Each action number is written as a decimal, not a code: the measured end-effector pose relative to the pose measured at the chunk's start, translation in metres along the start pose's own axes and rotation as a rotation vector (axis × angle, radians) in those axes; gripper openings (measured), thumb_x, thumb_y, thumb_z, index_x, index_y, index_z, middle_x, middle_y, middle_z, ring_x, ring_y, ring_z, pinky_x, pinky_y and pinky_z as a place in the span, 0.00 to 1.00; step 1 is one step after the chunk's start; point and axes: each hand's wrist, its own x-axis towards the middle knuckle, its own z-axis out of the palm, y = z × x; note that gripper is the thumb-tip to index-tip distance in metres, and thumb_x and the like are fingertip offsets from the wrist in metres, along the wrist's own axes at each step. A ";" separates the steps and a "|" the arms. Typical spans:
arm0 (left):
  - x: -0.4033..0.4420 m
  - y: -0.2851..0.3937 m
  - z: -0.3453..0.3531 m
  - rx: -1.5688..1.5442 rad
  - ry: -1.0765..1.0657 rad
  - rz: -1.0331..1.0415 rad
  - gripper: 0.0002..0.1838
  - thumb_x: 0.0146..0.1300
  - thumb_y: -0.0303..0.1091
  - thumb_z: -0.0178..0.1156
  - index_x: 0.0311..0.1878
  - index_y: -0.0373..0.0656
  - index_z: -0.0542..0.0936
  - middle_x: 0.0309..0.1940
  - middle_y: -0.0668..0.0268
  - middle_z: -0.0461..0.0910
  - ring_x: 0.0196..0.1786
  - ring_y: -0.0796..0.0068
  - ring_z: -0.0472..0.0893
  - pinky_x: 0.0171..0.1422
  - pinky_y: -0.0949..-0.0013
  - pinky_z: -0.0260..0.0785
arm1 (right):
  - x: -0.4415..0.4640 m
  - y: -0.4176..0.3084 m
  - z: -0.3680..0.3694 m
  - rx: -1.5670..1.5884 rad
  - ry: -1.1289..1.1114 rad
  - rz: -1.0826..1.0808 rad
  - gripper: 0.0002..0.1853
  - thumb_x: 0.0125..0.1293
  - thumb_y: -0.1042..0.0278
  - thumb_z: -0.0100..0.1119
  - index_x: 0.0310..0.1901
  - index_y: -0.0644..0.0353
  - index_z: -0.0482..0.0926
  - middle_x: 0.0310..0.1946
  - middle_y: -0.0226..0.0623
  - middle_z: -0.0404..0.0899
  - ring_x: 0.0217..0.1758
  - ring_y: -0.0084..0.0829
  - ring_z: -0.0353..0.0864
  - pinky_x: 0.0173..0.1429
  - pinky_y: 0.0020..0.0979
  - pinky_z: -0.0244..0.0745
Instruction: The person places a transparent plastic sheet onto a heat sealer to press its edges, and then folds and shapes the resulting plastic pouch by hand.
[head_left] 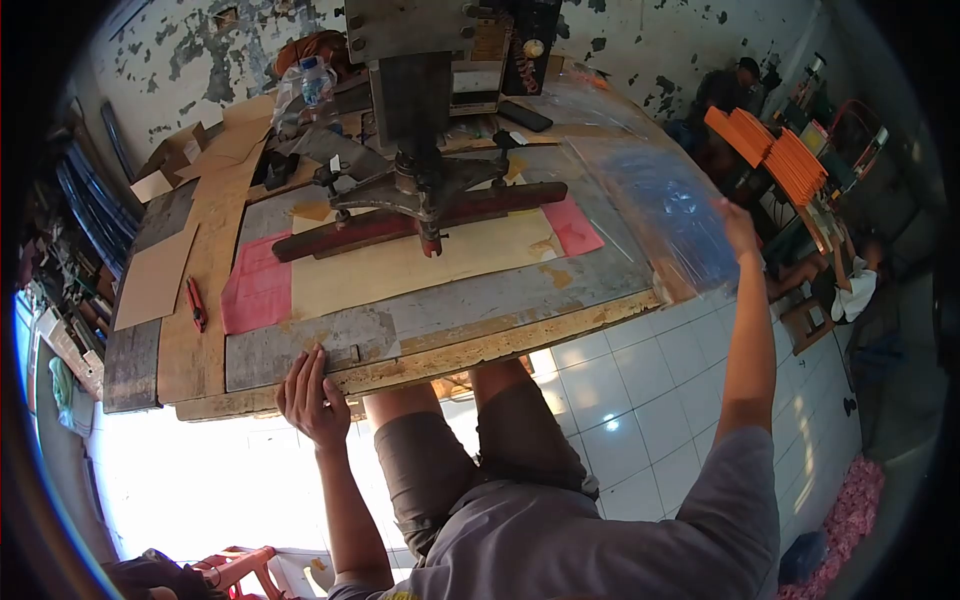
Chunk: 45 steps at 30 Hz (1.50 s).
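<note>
My left hand [314, 398] rests on the front edge of the worktable [450, 362], its fingers spread over the wood and nothing in it. At the table's right side, my right hand [738, 228] touches or hovers at the edge of a clear, bluish plastic sheet [665, 205]; its fingers are bent and what they hold is hard to make out. A red metal bar [500, 202] under a machine head [412, 190] spans a long yellowish sheet [420, 265]. Pink pieces [256, 285] show at both ends of that sheet.
A red cutter [196, 305] and a brown board [155, 280] lie at the left. Behind are a water bottle [316, 82] and a black object [525, 116]. Orange stacked pieces [770, 158] and two people [730, 88] are at the right. White floor tiles [640, 400] show below.
</note>
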 end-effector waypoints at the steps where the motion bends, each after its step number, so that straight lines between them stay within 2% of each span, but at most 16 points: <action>1: 0.000 0.000 -0.001 0.003 -0.009 -0.003 0.19 0.78 0.35 0.50 0.59 0.42 0.87 0.57 0.67 0.90 0.65 0.61 0.85 0.70 0.59 0.67 | -0.003 -0.019 -0.008 0.059 0.037 0.028 0.31 0.83 0.42 0.48 0.61 0.64 0.85 0.54 0.45 0.89 0.61 0.38 0.86 0.66 0.37 0.74; 3: -0.001 0.001 0.000 0.003 -0.001 -0.010 0.18 0.78 0.35 0.50 0.59 0.42 0.87 0.57 0.67 0.90 0.65 0.61 0.85 0.70 0.59 0.67 | -0.014 -0.067 -0.018 0.176 0.114 0.084 0.32 0.83 0.40 0.48 0.63 0.64 0.84 0.58 0.42 0.89 0.64 0.33 0.84 0.69 0.35 0.72; 6: -0.002 0.001 0.004 -0.008 0.031 -0.014 0.18 0.78 0.35 0.51 0.58 0.44 0.88 0.57 0.70 0.90 0.65 0.64 0.85 0.69 0.61 0.66 | -0.046 -0.130 -0.011 0.174 0.051 0.101 0.31 0.83 0.42 0.49 0.64 0.65 0.84 0.61 0.41 0.87 0.67 0.34 0.83 0.73 0.33 0.69; 9: -0.003 0.002 0.004 -0.010 0.037 -0.018 0.18 0.78 0.35 0.51 0.58 0.45 0.88 0.57 0.70 0.90 0.65 0.64 0.85 0.70 0.61 0.65 | -0.094 -0.167 0.024 0.184 -0.179 0.052 0.31 0.82 0.43 0.50 0.69 0.63 0.80 0.69 0.42 0.80 0.76 0.36 0.74 0.79 0.36 0.64; 12: -0.004 0.001 0.004 -0.017 0.032 -0.010 0.18 0.77 0.34 0.51 0.58 0.45 0.88 0.57 0.70 0.90 0.64 0.63 0.85 0.71 0.61 0.65 | -0.152 -0.177 0.066 0.576 -0.525 -0.007 0.29 0.81 0.46 0.55 0.73 0.57 0.75 0.76 0.41 0.74 0.84 0.40 0.63 0.84 0.40 0.57; 15: -0.004 0.001 0.003 -0.012 0.030 -0.009 0.18 0.77 0.33 0.51 0.58 0.45 0.88 0.57 0.70 0.90 0.64 0.63 0.85 0.71 0.61 0.64 | -0.193 -0.199 0.069 0.130 -0.411 -0.279 0.30 0.79 0.54 0.61 0.77 0.55 0.71 0.77 0.42 0.72 0.85 0.44 0.62 0.85 0.44 0.55; 18: -0.007 0.001 0.004 -0.005 0.026 -0.006 0.18 0.77 0.33 0.51 0.58 0.45 0.88 0.56 0.70 0.90 0.64 0.63 0.86 0.72 0.61 0.64 | -0.216 -0.153 0.069 -0.018 -0.095 -0.256 0.34 0.76 0.66 0.63 0.80 0.54 0.64 0.80 0.43 0.66 0.86 0.45 0.59 0.86 0.48 0.53; 21: -0.007 -0.001 0.007 0.010 0.040 0.011 0.18 0.78 0.33 0.50 0.57 0.45 0.88 0.56 0.70 0.91 0.63 0.64 0.86 0.71 0.61 0.64 | -0.235 -0.124 0.061 -0.132 -0.026 -0.321 0.37 0.73 0.71 0.61 0.82 0.53 0.62 0.82 0.42 0.62 0.87 0.46 0.55 0.87 0.50 0.50; 24: -0.009 -0.002 0.011 0.006 0.049 0.010 0.18 0.79 0.34 0.49 0.57 0.46 0.88 0.55 0.70 0.91 0.62 0.64 0.86 0.71 0.61 0.65 | -0.258 -0.116 0.068 -0.339 -0.155 -0.193 0.39 0.70 0.76 0.59 0.82 0.53 0.61 0.83 0.43 0.60 0.89 0.47 0.51 0.87 0.53 0.47; 28: -0.008 0.001 0.009 0.017 0.033 -0.022 0.19 0.80 0.36 0.48 0.56 0.43 0.89 0.54 0.67 0.91 0.63 0.61 0.86 0.72 0.58 0.66 | -0.267 -0.136 0.069 -0.390 -0.004 -0.251 0.32 0.68 0.77 0.64 0.74 0.49 0.75 0.68 0.36 0.75 0.75 0.40 0.69 0.78 0.49 0.59; 31: -0.007 0.005 0.007 0.003 0.021 -0.058 0.18 0.80 0.37 0.50 0.56 0.43 0.88 0.54 0.68 0.91 0.62 0.63 0.85 0.72 0.58 0.65 | -0.262 -0.128 0.073 -0.469 0.121 -0.352 0.22 0.67 0.76 0.67 0.62 0.49 0.86 0.54 0.29 0.80 0.62 0.33 0.76 0.70 0.44 0.63; 34: -0.001 0.016 -0.002 -0.102 0.006 -0.214 0.17 0.80 0.40 0.53 0.57 0.41 0.86 0.54 0.65 0.90 0.60 0.63 0.85 0.72 0.58 0.64 | -0.260 -0.138 0.074 -0.489 0.304 -0.496 0.14 0.65 0.77 0.68 0.51 0.51 0.91 0.47 0.27 0.81 0.56 0.31 0.80 0.66 0.43 0.64; 38: 0.012 0.076 -0.011 -0.611 -0.025 -0.226 0.18 0.71 0.38 0.62 0.58 0.37 0.83 0.54 0.58 0.88 0.56 0.57 0.84 0.68 0.54 0.66 | -0.278 -0.176 0.076 -0.390 0.480 -0.637 0.11 0.61 0.77 0.72 0.45 0.51 0.92 0.43 0.24 0.81 0.51 0.31 0.81 0.62 0.40 0.64; 41: 0.031 0.139 -0.019 -0.821 -0.395 -0.049 0.23 0.62 0.30 0.70 0.62 0.41 0.83 0.52 0.58 0.88 0.56 0.57 0.84 0.63 0.58 0.72 | -0.285 -0.199 0.083 -0.376 0.499 -0.694 0.12 0.56 0.78 0.75 0.42 0.52 0.90 0.40 0.24 0.81 0.47 0.30 0.81 0.57 0.37 0.65; 43: 0.033 0.175 0.001 -0.871 -0.489 0.079 0.31 0.59 0.35 0.76 0.67 0.45 0.80 0.63 0.60 0.82 0.63 0.53 0.81 0.66 0.54 0.73 | -0.276 -0.188 0.090 -0.325 0.349 -0.578 0.12 0.56 0.79 0.75 0.41 0.53 0.89 0.39 0.26 0.80 0.44 0.31 0.80 0.53 0.37 0.66; 45: 0.036 0.206 0.010 -0.960 -0.595 0.170 0.36 0.60 0.37 0.77 0.71 0.44 0.74 0.72 0.55 0.73 0.72 0.46 0.75 0.73 0.49 0.69 | -0.266 -0.183 0.094 -0.336 0.261 -0.543 0.09 0.56 0.80 0.75 0.36 0.55 0.85 0.34 0.30 0.77 0.38 0.34 0.77 0.46 0.37 0.66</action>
